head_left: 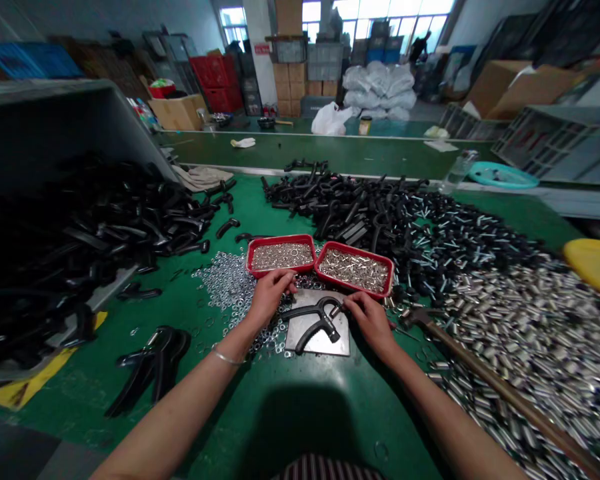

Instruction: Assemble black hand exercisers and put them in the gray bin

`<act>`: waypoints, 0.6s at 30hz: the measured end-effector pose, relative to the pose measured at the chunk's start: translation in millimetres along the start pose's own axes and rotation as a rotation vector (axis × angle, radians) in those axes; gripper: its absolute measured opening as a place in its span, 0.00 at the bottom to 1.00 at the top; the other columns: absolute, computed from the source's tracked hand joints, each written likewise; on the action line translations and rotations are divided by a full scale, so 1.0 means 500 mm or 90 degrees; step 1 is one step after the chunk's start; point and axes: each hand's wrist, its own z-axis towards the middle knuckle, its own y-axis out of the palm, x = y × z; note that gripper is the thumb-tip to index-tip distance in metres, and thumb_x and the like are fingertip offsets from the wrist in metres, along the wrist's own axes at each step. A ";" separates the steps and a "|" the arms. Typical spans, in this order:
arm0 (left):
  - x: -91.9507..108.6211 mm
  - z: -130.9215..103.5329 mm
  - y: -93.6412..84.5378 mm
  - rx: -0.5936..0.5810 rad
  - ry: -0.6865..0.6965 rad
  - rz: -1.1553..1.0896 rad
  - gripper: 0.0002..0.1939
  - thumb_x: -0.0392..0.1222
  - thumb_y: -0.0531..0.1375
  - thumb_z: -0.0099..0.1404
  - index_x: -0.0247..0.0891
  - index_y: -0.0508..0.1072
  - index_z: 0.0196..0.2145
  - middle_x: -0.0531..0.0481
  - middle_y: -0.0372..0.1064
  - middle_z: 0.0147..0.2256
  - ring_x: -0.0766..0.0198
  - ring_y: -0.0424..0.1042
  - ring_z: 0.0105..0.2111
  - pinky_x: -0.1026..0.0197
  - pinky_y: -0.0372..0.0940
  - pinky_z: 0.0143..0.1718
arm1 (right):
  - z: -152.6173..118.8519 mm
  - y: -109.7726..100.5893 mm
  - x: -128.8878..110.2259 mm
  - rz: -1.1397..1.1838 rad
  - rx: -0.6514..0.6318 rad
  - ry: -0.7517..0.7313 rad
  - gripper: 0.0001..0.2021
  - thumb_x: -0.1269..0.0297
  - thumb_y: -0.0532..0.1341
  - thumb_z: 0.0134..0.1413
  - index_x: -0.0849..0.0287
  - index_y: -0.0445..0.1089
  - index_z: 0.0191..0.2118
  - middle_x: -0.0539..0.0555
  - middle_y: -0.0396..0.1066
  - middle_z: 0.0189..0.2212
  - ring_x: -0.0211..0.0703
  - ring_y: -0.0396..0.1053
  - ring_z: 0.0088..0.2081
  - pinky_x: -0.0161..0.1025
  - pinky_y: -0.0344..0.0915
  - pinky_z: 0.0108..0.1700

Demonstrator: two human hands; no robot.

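"Where are the hands working?"

"Bare hands are hovering over a green workbench (300, 413). The left hand (274, 293) is bringing its thumb and fingertips together at the near edge of the left red tray (260, 273), which is holding small rings. Whether it is gripping anything, I cannot tell."

"And the right?"

"The right hand (373, 320) is curling, thumb and fingers drawing close at the end of a small metal cylinder (335, 311). Whether they are closing on it, I cannot tell."

"Where is the black part?"

"The forked black part (320, 320) is lying on a metal plate (337, 343) between the hands, one arm reaching past the plate's left edge. The cylinder is sitting at its right end."

"What is surrounding them?"

"The right red tray (350, 288), holding small metal pieces, is standing beside the other, just beyond the plate. Loose silvery rings (225, 280) are spreading to the left. A heap of black parts (350, 200) is rising behind the trays, and loose metal cylinders (555, 327) are covering the right side, where a hammer (485, 370) is lying slantwise. More black parts (105, 213) are spilling from a large bin (130, 120) at left."
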 end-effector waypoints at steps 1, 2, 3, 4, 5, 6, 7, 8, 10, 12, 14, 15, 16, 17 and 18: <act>-0.007 -0.019 -0.010 -0.009 -0.020 -0.021 0.17 0.52 0.59 0.66 0.35 0.75 0.43 0.50 0.75 0.29 0.63 0.74 0.31 0.62 0.66 0.37 | 0.004 0.002 0.004 -0.013 0.002 -0.002 0.11 0.57 0.56 0.63 0.58 0.70 0.36 0.54 0.75 0.34 0.46 0.71 0.37 0.42 0.65 0.42; -0.012 -0.037 -0.018 -0.013 -0.039 -0.036 0.18 0.51 0.60 0.65 0.36 0.75 0.45 0.49 0.76 0.31 0.62 0.75 0.33 0.61 0.66 0.38 | 0.008 0.002 0.006 -0.029 0.001 -0.009 0.11 0.57 0.56 0.63 0.57 0.70 0.35 0.54 0.75 0.34 0.46 0.71 0.37 0.42 0.65 0.43; -0.016 -0.051 -0.025 -0.012 -0.054 -0.045 0.18 0.51 0.62 0.64 0.36 0.74 0.46 0.49 0.76 0.31 0.61 0.75 0.34 0.61 0.67 0.38 | 0.010 0.002 0.008 -0.048 -0.001 -0.020 0.11 0.57 0.56 0.64 0.57 0.69 0.35 0.54 0.75 0.34 0.46 0.71 0.37 0.42 0.65 0.43; -0.017 -0.063 -0.029 -0.009 -0.068 -0.051 0.18 0.51 0.62 0.64 0.36 0.74 0.45 0.49 0.77 0.32 0.60 0.76 0.34 0.60 0.67 0.38 | 0.012 0.002 0.008 -0.071 -0.004 -0.034 0.10 0.58 0.55 0.64 0.57 0.69 0.36 0.54 0.75 0.35 0.46 0.71 0.38 0.42 0.66 0.44; -0.017 -0.072 -0.031 -0.006 -0.080 -0.052 0.17 0.51 0.63 0.63 0.36 0.74 0.44 0.49 0.77 0.32 0.60 0.76 0.33 0.60 0.67 0.37 | 0.011 0.003 0.007 -0.102 -0.008 -0.051 0.10 0.59 0.54 0.65 0.57 0.68 0.37 0.55 0.75 0.36 0.46 0.71 0.38 0.42 0.66 0.44; -0.014 -0.080 -0.031 -0.004 -0.087 -0.046 0.16 0.51 0.63 0.63 0.36 0.74 0.42 0.49 0.76 0.33 0.60 0.76 0.32 0.59 0.67 0.37 | 0.011 0.003 0.006 -0.146 -0.015 -0.071 0.10 0.60 0.53 0.66 0.57 0.68 0.38 0.55 0.74 0.37 0.46 0.71 0.39 0.42 0.66 0.44; -0.010 -0.085 -0.028 -0.009 -0.087 -0.025 0.14 0.51 0.62 0.64 0.37 0.73 0.40 0.49 0.76 0.33 0.61 0.76 0.31 0.59 0.67 0.36 | 0.009 0.003 0.003 -0.205 -0.025 -0.095 0.10 0.61 0.52 0.67 0.57 0.68 0.39 0.56 0.74 0.38 0.47 0.71 0.40 0.42 0.65 0.44; -0.005 -0.089 -0.021 -0.017 -0.076 0.013 0.13 0.50 0.61 0.65 0.37 0.73 0.38 0.50 0.75 0.33 0.61 0.75 0.31 0.59 0.67 0.36 | 0.008 0.004 -0.001 -0.276 -0.041 -0.122 0.10 0.62 0.51 0.68 0.58 0.68 0.40 0.57 0.74 0.38 0.48 0.71 0.41 0.42 0.65 0.44; 0.005 -0.093 0.001 -0.042 -0.014 0.122 0.09 0.47 0.60 0.66 0.38 0.73 0.35 0.50 0.74 0.33 0.60 0.74 0.33 0.58 0.66 0.39 | 0.009 0.003 -0.013 -0.426 -0.086 -0.172 0.10 0.65 0.51 0.68 0.60 0.68 0.41 0.59 0.73 0.38 0.50 0.70 0.41 0.42 0.65 0.43; 0.013 -0.093 0.031 -0.069 0.079 0.230 0.07 0.43 0.60 0.67 0.38 0.73 0.33 0.49 0.73 0.35 0.59 0.72 0.38 0.56 0.64 0.44 | 0.013 0.000 -0.028 -0.532 -0.137 -0.199 0.09 0.68 0.51 0.68 0.61 0.69 0.41 0.60 0.73 0.38 0.51 0.71 0.41 0.42 0.64 0.42; 0.014 -0.092 0.062 -0.093 0.151 0.310 0.06 0.41 0.59 0.68 0.38 0.73 0.33 0.48 0.72 0.37 0.58 0.70 0.42 0.54 0.62 0.48 | 0.016 -0.009 -0.042 -0.561 -0.175 -0.187 0.09 0.68 0.52 0.67 0.60 0.69 0.43 0.60 0.74 0.39 0.50 0.72 0.41 0.41 0.65 0.41; 0.012 -0.091 0.076 -0.104 0.169 0.344 0.06 0.41 0.59 0.68 0.38 0.72 0.33 0.48 0.71 0.37 0.57 0.69 0.42 0.53 0.61 0.49 | 0.015 -0.015 -0.047 -0.548 -0.185 -0.175 0.09 0.66 0.53 0.67 0.60 0.69 0.45 0.60 0.74 0.41 0.50 0.73 0.42 0.40 0.66 0.41; 0.010 -0.089 0.087 -0.111 0.177 0.376 0.06 0.40 0.59 0.68 0.38 0.72 0.33 0.48 0.71 0.37 0.57 0.69 0.42 0.52 0.61 0.49 | 0.013 -0.022 -0.050 -0.523 -0.192 -0.163 0.10 0.65 0.54 0.67 0.59 0.68 0.49 0.60 0.74 0.45 0.50 0.73 0.44 0.40 0.66 0.42; 0.008 -0.088 0.096 -0.114 0.180 0.406 0.06 0.40 0.59 0.69 0.38 0.72 0.33 0.48 0.71 0.37 0.57 0.69 0.42 0.52 0.61 0.49 | 0.008 -0.031 -0.050 -0.493 -0.191 -0.150 0.12 0.64 0.55 0.67 0.59 0.66 0.53 0.60 0.74 0.48 0.50 0.73 0.46 0.40 0.67 0.43; 0.005 -0.086 0.102 -0.114 0.182 0.431 0.07 0.40 0.59 0.69 0.38 0.71 0.33 0.48 0.70 0.37 0.56 0.68 0.42 0.51 0.61 0.49 | 0.001 -0.041 -0.048 -0.465 -0.185 -0.140 0.15 0.63 0.55 0.67 0.58 0.64 0.56 0.61 0.72 0.51 0.50 0.73 0.48 0.41 0.68 0.45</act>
